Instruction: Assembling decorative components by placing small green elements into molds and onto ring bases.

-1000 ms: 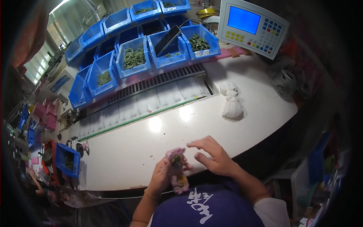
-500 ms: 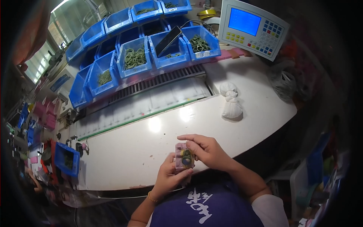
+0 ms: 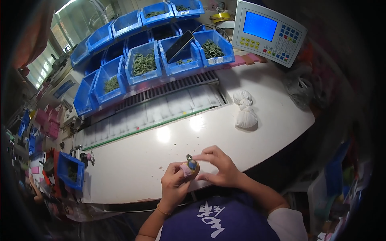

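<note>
The pink block is held above the near edge of the counter, in front of the purple apron. The fingers of the left hand are closed around it. The fingers of the right hand are spread, thumb and forefinger apart; the forefinger tip is just beside the green looped piece, contact uncertain. Handling is judged part-way: the green piece projects past the block but is not seen separated from it. Whether it is being freed or seated cannot be told. A dark bluish round part is noted at the block's upper face. The green piece's long axis runs roughly away from the body, its tip pointed toward the blue bins. The block is foreshortened; its long axis cannot be read.
</note>
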{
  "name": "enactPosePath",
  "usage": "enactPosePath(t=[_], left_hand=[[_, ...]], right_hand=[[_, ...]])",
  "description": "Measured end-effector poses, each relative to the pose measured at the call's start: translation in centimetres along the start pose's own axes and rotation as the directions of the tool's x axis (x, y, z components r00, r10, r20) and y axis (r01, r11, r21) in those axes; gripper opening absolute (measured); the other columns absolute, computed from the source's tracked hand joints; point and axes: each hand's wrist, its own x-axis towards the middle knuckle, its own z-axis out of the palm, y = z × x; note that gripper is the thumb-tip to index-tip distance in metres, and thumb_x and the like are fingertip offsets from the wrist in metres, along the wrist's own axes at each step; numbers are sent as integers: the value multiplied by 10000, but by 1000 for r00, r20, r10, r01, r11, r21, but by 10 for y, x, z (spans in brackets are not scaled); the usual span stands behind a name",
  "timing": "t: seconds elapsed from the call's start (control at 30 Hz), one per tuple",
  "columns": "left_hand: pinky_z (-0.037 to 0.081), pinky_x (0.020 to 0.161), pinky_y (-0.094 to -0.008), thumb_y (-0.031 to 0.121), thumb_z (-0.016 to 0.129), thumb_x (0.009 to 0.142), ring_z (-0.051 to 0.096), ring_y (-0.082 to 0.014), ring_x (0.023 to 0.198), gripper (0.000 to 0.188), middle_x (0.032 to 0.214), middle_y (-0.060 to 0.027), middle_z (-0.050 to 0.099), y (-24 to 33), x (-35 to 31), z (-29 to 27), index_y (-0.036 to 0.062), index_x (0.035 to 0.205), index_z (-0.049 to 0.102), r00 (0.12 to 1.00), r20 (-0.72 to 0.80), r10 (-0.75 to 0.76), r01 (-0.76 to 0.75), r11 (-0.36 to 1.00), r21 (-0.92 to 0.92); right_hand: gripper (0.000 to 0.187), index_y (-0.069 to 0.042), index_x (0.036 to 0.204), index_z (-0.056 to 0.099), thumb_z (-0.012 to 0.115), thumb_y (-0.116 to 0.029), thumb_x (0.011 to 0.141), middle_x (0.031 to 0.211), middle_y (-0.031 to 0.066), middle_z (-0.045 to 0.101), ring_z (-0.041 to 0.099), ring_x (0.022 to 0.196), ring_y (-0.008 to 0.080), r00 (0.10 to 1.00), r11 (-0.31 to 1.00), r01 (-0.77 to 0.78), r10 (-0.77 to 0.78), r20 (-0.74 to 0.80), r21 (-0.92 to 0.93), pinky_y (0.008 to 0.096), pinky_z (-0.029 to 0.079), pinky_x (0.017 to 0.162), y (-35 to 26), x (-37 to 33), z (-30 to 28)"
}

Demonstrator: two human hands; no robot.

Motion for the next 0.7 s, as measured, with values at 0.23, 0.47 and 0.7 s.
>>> enactPosePath(t=[0.23,0.47,0.7], left_hand=[[542,678,-283,45,796,756,654,-195,778,216,916,-97,617,11,4,6,29,961,727,999,19,-35,33,996,83],[497,611,-289,73,799,765,622,-189,711,202,879,-100,602,6,5,11,23,944,721,999,-15,-49,50,993,105],[500,621,-295,79,800,765,622,-184,729,192,878,-102,602,4,8,13,12,921,712,996,-1,-93,93,991,101]], right_hand=[[349,-114,1074,734,800,-49,737,952,47,594,544,750,176,992,992,95,-101,-80,-80,279,452,592,20,-3,8],[155,-40,930,641,703,-6,793,918,96,575,594,796,239,984,983,58,-85,-155,-173,344,513,636,34,-6,31],[104,-49,895,617,680,-7,823,896,111,566,594,799,275,984,998,-12,1,-180,-63,359,515,657,44,3,34]])
